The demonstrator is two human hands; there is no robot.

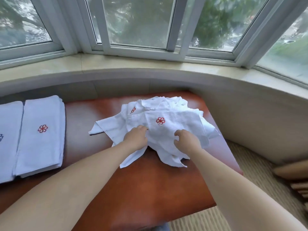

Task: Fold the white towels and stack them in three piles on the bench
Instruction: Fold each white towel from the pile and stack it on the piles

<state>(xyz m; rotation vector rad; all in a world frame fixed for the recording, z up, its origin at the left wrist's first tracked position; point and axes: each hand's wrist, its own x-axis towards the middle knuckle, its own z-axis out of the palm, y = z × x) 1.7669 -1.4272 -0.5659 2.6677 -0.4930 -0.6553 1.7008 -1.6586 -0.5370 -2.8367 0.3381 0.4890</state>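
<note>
Under bay windows [138, 22], on the brown bench [141, 189], both hands' grips clutch crumpled towels [166, 117].

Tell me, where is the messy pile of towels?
The messy towels lie on the right part of the brown bench, under both hands, right of the folded stacks.

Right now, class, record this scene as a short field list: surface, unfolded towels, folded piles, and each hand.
surface: brown bench below a bay window
unfolded towels: crumpled heap, red flower logos showing
folded piles: two visible at left, red-logo pile and edge pile
left hand: grips the heap's top towel
right hand: grips the same towel
</note>
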